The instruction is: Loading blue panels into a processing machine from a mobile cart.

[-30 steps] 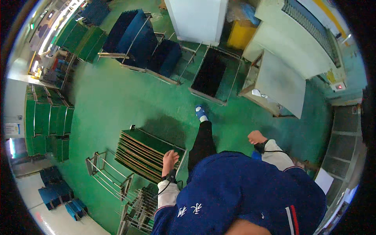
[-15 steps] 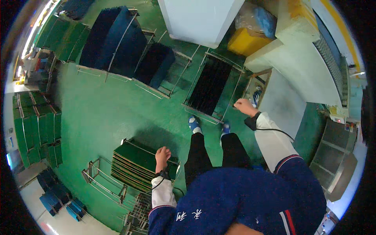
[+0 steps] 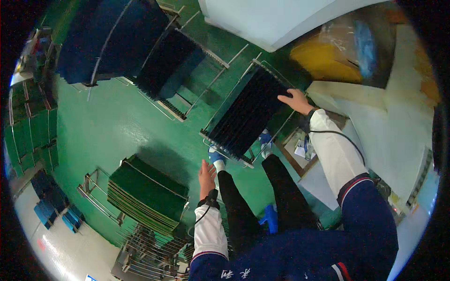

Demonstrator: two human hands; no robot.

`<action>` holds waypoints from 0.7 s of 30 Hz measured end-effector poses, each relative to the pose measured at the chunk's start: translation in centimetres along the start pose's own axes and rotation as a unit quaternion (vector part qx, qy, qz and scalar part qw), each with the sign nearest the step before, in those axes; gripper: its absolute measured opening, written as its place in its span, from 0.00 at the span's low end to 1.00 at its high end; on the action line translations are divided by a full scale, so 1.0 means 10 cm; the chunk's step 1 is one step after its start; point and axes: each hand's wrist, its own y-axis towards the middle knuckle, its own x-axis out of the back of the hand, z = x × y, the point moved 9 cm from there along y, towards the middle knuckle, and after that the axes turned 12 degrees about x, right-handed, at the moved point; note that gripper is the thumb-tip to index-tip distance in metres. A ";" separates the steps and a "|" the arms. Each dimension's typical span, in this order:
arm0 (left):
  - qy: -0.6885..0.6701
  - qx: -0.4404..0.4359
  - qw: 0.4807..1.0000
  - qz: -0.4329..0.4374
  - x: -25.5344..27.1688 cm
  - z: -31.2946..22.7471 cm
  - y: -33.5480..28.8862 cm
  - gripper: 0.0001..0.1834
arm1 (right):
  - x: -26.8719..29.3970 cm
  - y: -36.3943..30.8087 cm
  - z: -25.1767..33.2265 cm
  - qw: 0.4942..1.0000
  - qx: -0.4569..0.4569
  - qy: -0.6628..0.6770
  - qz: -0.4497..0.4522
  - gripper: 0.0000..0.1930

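Observation:
Directly before my feet stands a wire rack [image 3: 206, 125] packed with a row of thin black panels [image 3: 248, 110]. My right hand [image 3: 297, 101] reaches to the far right side of these panels, thumb and fingers apart; whether the fingertips touch them cannot be told. My left hand [image 3: 206, 176] hangs near my left shoe, short of the rack's near edge, with its fingers stretched out and nothing in them. Both wrists wear dark bands with a cable.
Dark blue and black panels [image 3: 164, 65] fill more racks at the far left. A stack of green panels [image 3: 145, 192] stands near left. On the right are a white cabinet [image 3: 384, 117], a low board [image 3: 323, 187] and a yellow box [image 3: 323, 58]. A blue object [image 3: 269, 219] lies between my legs.
The rack of black panels is now closer to me. My right hand has reached out to its right side and its fingers have spread. My left hand has moved forward and its fingers have straightened.

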 end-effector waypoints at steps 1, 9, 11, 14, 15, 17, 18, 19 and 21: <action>-0.014 0.011 1.000 -0.010 -0.09 0.11 0.11 0.45 | -0.02 0.15 -0.19 1.000 -0.014 -0.001 -0.002 0.49; -0.076 0.047 0.995 -0.046 -0.52 0.59 1.06 0.61 | -0.38 1.03 -1.21 0.991 -0.077 0.100 -0.033 0.56; -0.073 0.056 0.995 -0.039 -0.60 0.64 1.28 0.65 | -0.59 1.19 -1.44 0.989 -0.083 0.124 -0.004 0.58; -0.117 0.049 0.991 -0.046 -0.58 0.74 1.66 0.63 | -0.79 1.29 -1.60 0.976 -0.086 0.194 0.041 0.55; -0.136 0.044 0.989 -0.044 -0.55 0.75 1.75 0.62 | -0.88 1.34 -1.53 0.968 -0.073 0.230 0.067 0.52; -0.148 0.010 0.989 0.002 -0.56 0.72 1.86 0.56 | -0.81 1.27 -1.17 0.954 -0.059 0.279 0.096 0.46; -0.165 -0.004 0.986 -0.022 -0.69 0.62 1.85 0.50 | -0.77 1.28 -1.58 0.960 -0.069 0.267 0.047 0.43; -0.182 0.003 0.983 -0.035 -0.64 0.63 1.84 0.50 | -0.76 1.24 -1.28 0.956 -0.065 0.276 0.069 0.43; -0.131 0.007 0.991 0.032 -0.67 0.65 1.87 0.54 | -0.79 1.28 -1.59 0.948 -0.073 0.307 0.046 0.40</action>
